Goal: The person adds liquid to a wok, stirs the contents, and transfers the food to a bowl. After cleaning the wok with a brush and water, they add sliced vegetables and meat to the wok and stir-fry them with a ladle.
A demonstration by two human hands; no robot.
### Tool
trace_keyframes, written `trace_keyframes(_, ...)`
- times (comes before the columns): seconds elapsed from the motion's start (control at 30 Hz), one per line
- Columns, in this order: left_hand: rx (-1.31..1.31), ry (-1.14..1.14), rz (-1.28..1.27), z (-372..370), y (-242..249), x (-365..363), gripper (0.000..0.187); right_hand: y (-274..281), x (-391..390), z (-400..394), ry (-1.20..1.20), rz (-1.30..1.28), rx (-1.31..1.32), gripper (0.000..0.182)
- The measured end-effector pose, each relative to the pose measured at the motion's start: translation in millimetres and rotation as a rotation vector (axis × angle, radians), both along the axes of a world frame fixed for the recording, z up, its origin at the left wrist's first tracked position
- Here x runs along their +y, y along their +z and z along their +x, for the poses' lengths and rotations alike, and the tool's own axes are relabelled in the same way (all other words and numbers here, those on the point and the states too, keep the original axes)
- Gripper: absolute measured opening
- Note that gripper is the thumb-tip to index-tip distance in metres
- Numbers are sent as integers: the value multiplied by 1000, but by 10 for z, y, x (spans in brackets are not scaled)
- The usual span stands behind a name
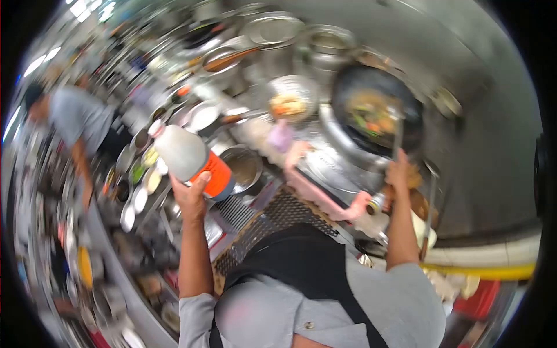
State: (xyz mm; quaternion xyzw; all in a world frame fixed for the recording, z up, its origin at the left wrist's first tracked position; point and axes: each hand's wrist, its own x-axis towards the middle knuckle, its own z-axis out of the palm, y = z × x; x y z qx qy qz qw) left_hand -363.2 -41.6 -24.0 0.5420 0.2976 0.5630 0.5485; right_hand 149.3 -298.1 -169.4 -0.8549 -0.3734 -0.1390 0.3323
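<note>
Bottle (184,153) — in L hand (190,197), clamped round lower half — thumb on orange lbl (217,173).

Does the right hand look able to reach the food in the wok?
Probably yes: the right hand holds a long utensil extending over the wok, and nothing visible blocks the food.

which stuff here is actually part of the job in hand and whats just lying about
Seemingly in the job:
jug, in the left hand
metal tool, in the right hand
wok
food in the wok

Apparently just lying about:
wooden spoon
ladle
</note>
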Motion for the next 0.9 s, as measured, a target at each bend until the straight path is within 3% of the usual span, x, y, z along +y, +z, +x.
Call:
trace_keyframes(0.1,87,333,17,-920,-21,-354,81,-175,-95,254,79,-34,367,61)
trace_keyframes(0.23,112,712,87,-2160,71,-1008,75,-842,-316,1006,59,31,750,59)
trace_keyframes(0.3,170,948,134,-2769,108,-1359,75,-234,-95,313,-157,-217,363,56)
trace_keyframes(0.33,196,1045,149,-3001,73,-1542,75,54,-15,70,-224,-386,348,58)
trace_keyframes(0.43,289,1338,114,-3748,12,-2191,77,-367,94,462,-246,-319,136,67)
trace_keyframes(0.57,493,1805,84,-4469,-48,-2958,78,-269,254,331,-258,-507,73,68)
trace_keyframes(0.67,577,1979,-1,-5051,-323,-3515,92,-298,275,376,-208,-549,29,68)
trace_keyframes(0.83,544,2070,-37,-5957,-886,-4143,99,-143,195,-39,-85,-556,-72,62)
trace_keyframes(0.9,790,2214,-167,-6358,-1126,-4322,103,-534,173,504,-10,-452,-121,58)
